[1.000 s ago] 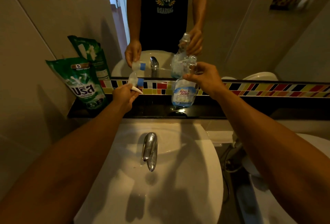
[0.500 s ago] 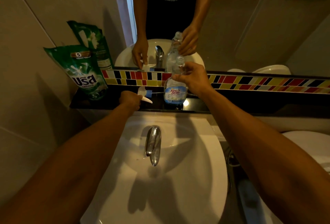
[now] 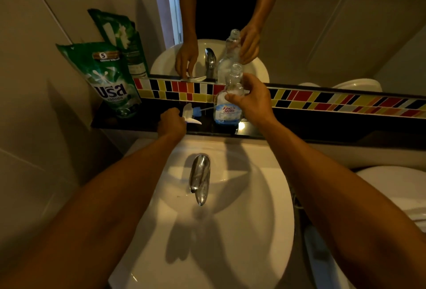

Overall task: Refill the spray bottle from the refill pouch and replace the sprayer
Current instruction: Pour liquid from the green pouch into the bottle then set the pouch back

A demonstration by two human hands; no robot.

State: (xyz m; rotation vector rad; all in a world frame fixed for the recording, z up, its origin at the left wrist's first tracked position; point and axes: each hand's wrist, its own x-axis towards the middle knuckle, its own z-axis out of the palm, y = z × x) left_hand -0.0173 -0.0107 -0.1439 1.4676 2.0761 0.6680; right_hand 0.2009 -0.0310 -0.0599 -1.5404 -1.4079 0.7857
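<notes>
the spray bottle [image 3: 228,106] stands uncapped on the dark ledge [image 3: 299,127] behind the sink [image 3: 242,231], its neck grasped by the right hand [image 3: 252,102]. just to its left the sprayer [image 3: 192,114] lies on the ledge, the left hand [image 3: 173,124] clenched on its white end. the green refill pouch [image 3: 108,81] leans against the wall, well apart at far left. the left fingers are hidden behind the knuckles.

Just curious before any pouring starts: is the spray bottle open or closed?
Open. The bottle stands on the ledge with a bare neck; the sprayer lies beside it at the left hand.
</notes>
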